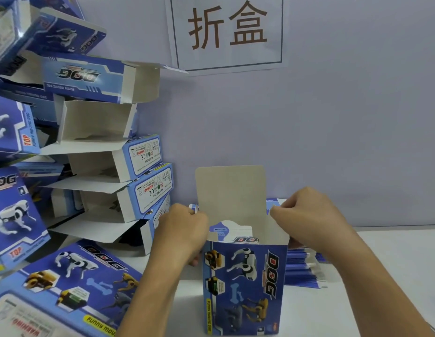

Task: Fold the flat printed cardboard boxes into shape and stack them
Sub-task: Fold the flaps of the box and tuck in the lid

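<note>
Box up on its end, top flaps being worked

The printed box (244, 285) stands upright on the white tabletop (382, 276), squared into shape, its tall lid flap (231, 190) sticking straight up and the top open. The left hand (181, 234) pinches the small side flap at the left rim with curled fingers; the right hand (311, 215) does the same at the right rim. By my reading this one is mostly formed, with the side flaps and lid left to close. To the left, a leaning heap of folded boxes (129, 171) already rises against the wall, several with ends hanging open. Behind the right wrist lies a stack of flat blanks (306, 268), so plenty is left to fold
</note>
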The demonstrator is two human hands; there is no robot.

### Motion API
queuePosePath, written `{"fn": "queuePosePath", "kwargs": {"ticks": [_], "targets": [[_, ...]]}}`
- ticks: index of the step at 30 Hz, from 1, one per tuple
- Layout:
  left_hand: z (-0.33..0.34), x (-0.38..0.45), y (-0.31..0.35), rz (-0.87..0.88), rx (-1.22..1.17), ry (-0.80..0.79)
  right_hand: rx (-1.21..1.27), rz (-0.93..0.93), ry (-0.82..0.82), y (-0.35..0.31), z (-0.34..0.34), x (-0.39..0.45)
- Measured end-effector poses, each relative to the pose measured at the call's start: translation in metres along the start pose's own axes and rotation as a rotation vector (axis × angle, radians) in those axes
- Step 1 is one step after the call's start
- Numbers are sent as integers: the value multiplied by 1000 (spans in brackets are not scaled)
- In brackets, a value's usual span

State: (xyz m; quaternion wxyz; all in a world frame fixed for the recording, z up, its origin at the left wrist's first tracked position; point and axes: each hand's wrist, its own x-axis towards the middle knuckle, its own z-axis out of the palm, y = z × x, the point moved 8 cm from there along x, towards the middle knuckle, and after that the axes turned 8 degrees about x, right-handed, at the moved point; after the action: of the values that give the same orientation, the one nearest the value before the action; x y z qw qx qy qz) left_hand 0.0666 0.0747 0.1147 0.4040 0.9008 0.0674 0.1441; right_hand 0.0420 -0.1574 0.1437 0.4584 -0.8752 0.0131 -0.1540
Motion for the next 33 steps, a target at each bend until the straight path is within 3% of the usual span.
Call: {"fn": "queuePosePath", "kwargs": {"ticks": [4,11,17,20,26,30,33], "targets": [[-2,-3,1,2,-9,-41,157,94,-123,8,4,-3],[-5,0,9,117,127,47,163,106,-71,9,3,-1],[7,-2,-20,-210,-442,-274,390,217,-167,24,8,1],[13,-5,-30,-272,-671,-380,558,304,-227,38,12,3],[26,-9,-33,-285,-781,-559,909,488,-395,65,39,-3],[25,-5,-37,-263,-710,-520,1014,451,-425,70,45,-5],[16,4,-31,-176,-656,-329,963,330,-403,61,39,1]]}}
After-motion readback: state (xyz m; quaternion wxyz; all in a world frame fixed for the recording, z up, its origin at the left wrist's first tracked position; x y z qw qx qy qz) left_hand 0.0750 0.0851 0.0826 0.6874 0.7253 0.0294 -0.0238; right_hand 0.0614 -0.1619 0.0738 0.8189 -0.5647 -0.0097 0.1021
